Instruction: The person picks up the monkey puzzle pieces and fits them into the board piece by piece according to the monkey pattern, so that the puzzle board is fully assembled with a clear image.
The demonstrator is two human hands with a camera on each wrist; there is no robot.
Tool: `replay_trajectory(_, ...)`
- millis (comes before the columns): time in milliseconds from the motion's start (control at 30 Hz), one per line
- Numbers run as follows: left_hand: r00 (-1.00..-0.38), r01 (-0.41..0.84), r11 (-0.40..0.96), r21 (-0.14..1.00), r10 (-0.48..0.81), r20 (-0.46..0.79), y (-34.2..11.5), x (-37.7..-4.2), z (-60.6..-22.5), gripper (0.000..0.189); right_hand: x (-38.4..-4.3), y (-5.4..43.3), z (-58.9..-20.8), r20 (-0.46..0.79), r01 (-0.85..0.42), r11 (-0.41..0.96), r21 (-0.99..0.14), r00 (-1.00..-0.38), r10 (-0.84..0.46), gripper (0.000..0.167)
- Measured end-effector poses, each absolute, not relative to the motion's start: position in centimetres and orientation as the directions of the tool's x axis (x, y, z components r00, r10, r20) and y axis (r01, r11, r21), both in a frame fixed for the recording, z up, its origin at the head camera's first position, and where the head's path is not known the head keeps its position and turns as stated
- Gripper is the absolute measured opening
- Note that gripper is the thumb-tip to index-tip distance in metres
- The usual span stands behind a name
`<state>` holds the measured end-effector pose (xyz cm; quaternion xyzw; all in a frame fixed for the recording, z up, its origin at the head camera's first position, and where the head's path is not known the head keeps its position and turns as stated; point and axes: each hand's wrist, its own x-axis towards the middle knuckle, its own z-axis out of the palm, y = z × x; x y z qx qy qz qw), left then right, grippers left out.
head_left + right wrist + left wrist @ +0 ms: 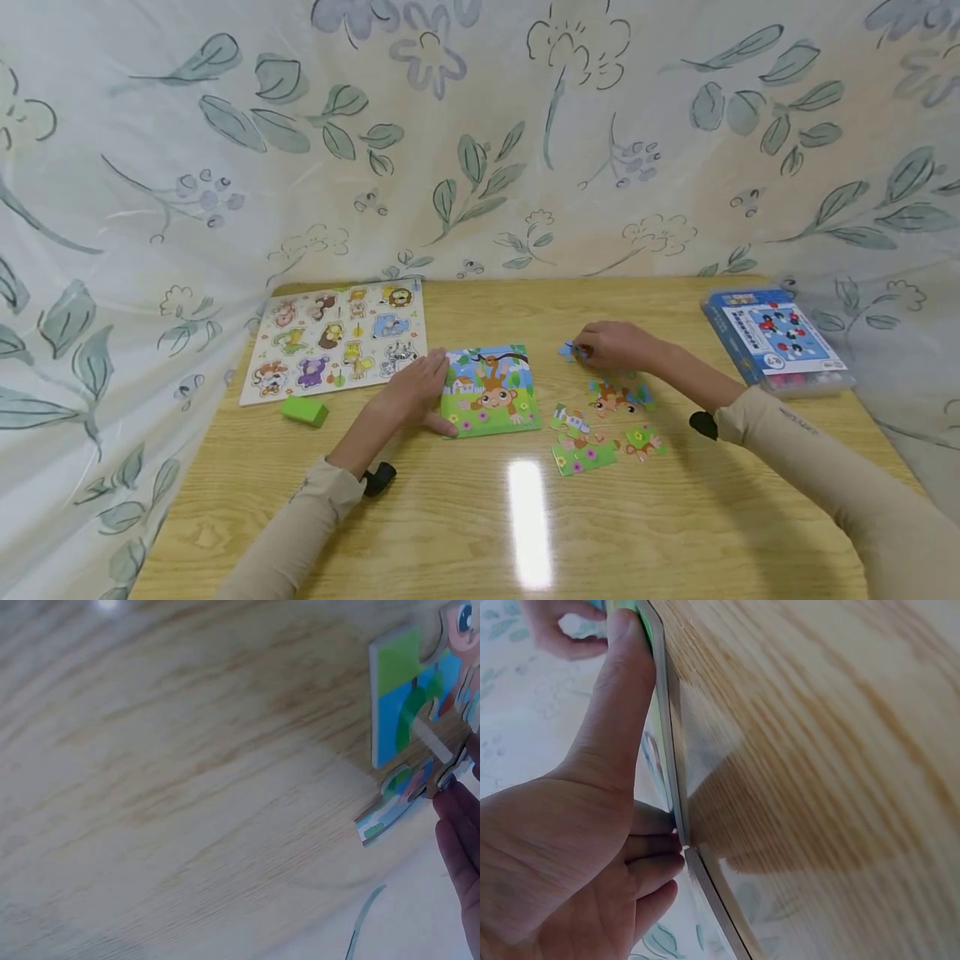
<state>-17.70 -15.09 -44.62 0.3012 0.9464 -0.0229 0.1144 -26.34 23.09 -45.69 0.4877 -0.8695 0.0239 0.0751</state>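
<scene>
Smooth yellow-brown wood makes the tabletop (420, 533), with a bright stripe of light shining on its near part. Two long tan sleeves reach in over it, the left sleeve (300, 521) and the right sleeve (832, 479), with the arms slanting forward and in toward the middle.

Closest of the toys is a green strip piece (588, 457) with pink and yellow flowers. Just beside it are a flower piece (643, 442) with a little monkey hand and a house piece (572, 421). Behind them lie more monkey pieces (622, 398), brown, blue and green.

Off to the left sits a green block (304, 411). Near the middle lies a square monkey picture (491, 392), flat on the wood. The left hand (408, 392) is at its left side, loosely spread, with the thumb stretched out straight on its near corner and the other fingers a bit bent by the edge.

Past the loose pieces, the right hand (618, 344) is turned down, wrist bent, fingertips close together, pinching a small blue and brown piece (576, 351) low over the wood.

Farther back are an animal board (333, 342) on the left and a blue and white box (780, 337) on the right. Behind everything hangs a pale sheet (480, 108) with leaves and flowers.
</scene>
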Motion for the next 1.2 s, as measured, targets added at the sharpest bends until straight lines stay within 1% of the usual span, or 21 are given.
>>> replay_trajectory(167, -0.79, 0.574, 0.818, 0.031, 0.563, -0.241, -15.1, -17.7, -44.3, 0.126, -27.1, 22.8, -45.9, 0.173, -0.857, 0.515, 0.024, -0.504, -0.846, 0.021)
replay_trajectory(300, -0.788, 0.576, 0.817, 0.037, 0.566, -0.242, -15.0, -17.7, -44.2, 0.126, -27.2, 22.1, -45.2, 0.122, -0.834, 0.552, -0.025, -0.55, -0.826, 0.022)
replay_trajectory(400, -0.786, 0.579, 0.814, 0.045, 0.571, -0.235, -15.0, -17.8, -44.1, 0.125, -26.9, 21.0, -44.2, 0.091, -0.822, 0.563, -0.091, -0.569, -0.817, 0.028)
replay_trajectory(500, -0.787, 0.577, 0.815, 0.048, 0.571, -0.234, -15.0, -17.8, -44.0, 0.124, -26.3, 19.4, -43.5, 0.099, -0.837, 0.527, -0.146, -0.542, -0.834, 0.031)
replay_trajectory(567, -0.788, 0.572, 0.819, 0.048, 0.565, -0.245, -15.0, -17.8, -44.0, 0.124, -25.7, 18.2, -43.3, 0.11, -0.857, 0.485, -0.175, -0.507, -0.855, 0.03)
replay_trajectory(700, -0.786, 0.567, 0.822, 0.057, 0.56, -0.261, -15.0, -17.8, -43.9, 0.125, -24.8, 15.9, -43.4, 0.135, -0.903, 0.389, -0.184, -0.415, -0.9, 0.025)
replay_trajectory(767, -0.786, 0.567, 0.821, 0.063, 0.562, -0.258, -15.1, -17.9, -43.8, 0.125, -24.7, 14.8, -43.5, 0.151, -0.916, 0.357, -0.183, -0.385, -0.91, 0.023)
replay_trajectory(867, -0.786, 0.565, 0.822, 0.071, 0.563, -0.257, -15.1, -18.0, -43.7, 0.124, -24.8, 13.5, -43.7, 0.146, -0.915, 0.355, -0.193, -0.384, -0.912, 0.022)
replay_trajectory(967, -0.786, 0.559, 0.825, 0.077, 0.558, -0.265, -15.1, -18.1, -43.8, 0.125, -25.3, 12.3, -44.0, 0.115, -0.9, 0.365, -0.237, -0.4, -0.909, 0.022)
replay_trajectory(1100, -0.789, 0.547, 0.832, 0.094, 0.55, -0.272, -15.1, -18.1, -43.9, 0.126, -25.9, 10.9, -44.4, 0.078, -0.89, 0.361, -0.278, -0.396, -0.915, 0.023)
replay_trajectory(1200, -0.789, 0.545, 0.833, 0.091, 0.547, -0.279, -15.0, -18.0, -43.8, 0.126, -26.2, 10.0, -44.5, 0.047, -0.885, 0.373, -0.279, -0.4, -0.915, 0.022)
